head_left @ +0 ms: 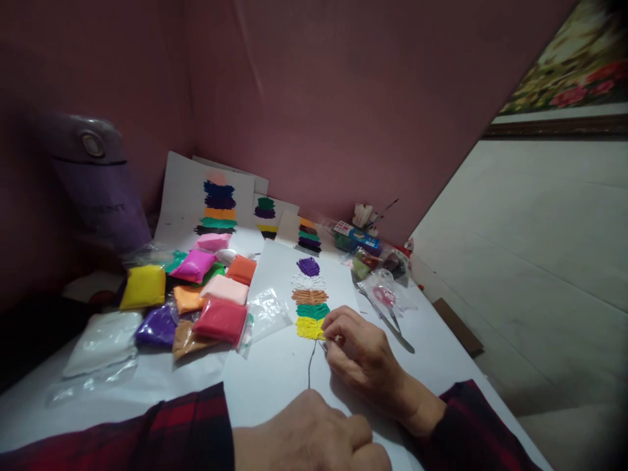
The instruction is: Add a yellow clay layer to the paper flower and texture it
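Right hand (pixel 360 353) pinches at the yellow clay band (pixel 310 328), at its nine o'clock; left hand (pixel 309 435) rests fisted on the sheet (pixel 279 373)

Sheet (pixel 289 366) white, with stacked textured bands: purple (pixel 308 266), white, orange-brown (pixel 309 296), green (pixel 313 311), yellow (pixel 309 328); thin dark stem line (pixel 311 363) below. Back sheets (pixel 218 196) white with similar stripes: pink, navy, orange, green, black. Clay bags: yellow (pixel 143 286), magenta (pixel 193 265), orange (pixel 241 269), pale pink (pixel 224 288), red (pixel 220 320), purple (pixel 156 326), brown (pixel 189 340), white (pixel 102 341). Sleeves (pixel 186 428) dark red and black plaid. Wall (pixel 333 98) dusty pink. Table (pixel 275 386) white. Scissors (pixel 385 296) pink-handled. Painting (pixel 574 59) with red flowers.
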`<action>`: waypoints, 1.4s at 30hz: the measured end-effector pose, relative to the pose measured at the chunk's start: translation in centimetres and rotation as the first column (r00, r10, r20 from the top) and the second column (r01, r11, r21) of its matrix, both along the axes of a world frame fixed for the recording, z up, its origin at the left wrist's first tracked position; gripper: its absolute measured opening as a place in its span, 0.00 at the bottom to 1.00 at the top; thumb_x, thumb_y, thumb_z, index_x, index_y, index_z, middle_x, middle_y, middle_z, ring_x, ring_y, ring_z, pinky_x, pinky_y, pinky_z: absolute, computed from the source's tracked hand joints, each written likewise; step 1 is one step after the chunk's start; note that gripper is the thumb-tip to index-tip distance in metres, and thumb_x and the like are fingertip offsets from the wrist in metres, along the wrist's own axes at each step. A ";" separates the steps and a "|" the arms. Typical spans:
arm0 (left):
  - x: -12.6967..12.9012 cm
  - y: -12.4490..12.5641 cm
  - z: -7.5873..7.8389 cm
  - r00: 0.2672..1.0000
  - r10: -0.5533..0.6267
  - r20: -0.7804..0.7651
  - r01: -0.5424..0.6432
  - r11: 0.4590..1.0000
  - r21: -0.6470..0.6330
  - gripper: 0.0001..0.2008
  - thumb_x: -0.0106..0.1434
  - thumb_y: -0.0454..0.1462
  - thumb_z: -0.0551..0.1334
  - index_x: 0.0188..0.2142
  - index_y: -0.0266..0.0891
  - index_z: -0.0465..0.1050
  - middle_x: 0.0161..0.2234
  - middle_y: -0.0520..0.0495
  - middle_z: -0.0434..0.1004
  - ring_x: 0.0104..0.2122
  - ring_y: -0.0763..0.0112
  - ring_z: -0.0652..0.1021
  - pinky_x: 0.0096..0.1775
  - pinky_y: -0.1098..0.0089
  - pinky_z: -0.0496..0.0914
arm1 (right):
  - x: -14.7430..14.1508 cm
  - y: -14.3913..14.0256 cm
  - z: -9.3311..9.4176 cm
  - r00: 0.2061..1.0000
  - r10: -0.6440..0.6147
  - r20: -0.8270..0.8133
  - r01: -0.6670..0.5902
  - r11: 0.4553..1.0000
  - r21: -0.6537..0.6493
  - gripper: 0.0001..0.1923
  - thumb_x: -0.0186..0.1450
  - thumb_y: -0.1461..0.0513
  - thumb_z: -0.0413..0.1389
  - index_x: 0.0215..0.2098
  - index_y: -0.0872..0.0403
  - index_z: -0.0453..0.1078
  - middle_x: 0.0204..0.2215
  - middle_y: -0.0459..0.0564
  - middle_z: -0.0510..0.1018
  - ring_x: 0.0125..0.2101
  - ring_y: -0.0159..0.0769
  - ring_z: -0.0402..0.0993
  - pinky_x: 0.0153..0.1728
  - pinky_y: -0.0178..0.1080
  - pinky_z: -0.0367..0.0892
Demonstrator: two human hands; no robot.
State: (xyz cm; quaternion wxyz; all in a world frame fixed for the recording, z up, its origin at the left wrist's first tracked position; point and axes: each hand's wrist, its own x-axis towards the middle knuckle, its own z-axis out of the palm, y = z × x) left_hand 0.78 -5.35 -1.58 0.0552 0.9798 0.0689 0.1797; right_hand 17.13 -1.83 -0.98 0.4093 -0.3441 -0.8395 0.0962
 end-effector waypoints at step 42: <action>-0.2 0.1 0.8 0.997 -0.005 -0.071 0.005 1.000 0.001 0.08 0.63 0.33 0.63 0.30 0.38 0.65 0.26 0.55 0.69 0.19 0.74 0.65 0.17 0.68 0.56 | -0.2 -0.1 -0.1 0.999 0.026 0.032 -0.025 0.999 -0.025 0.12 0.57 0.75 0.48 0.32 0.53 0.63 0.32 0.51 0.71 0.31 0.36 0.68 0.32 0.39 0.68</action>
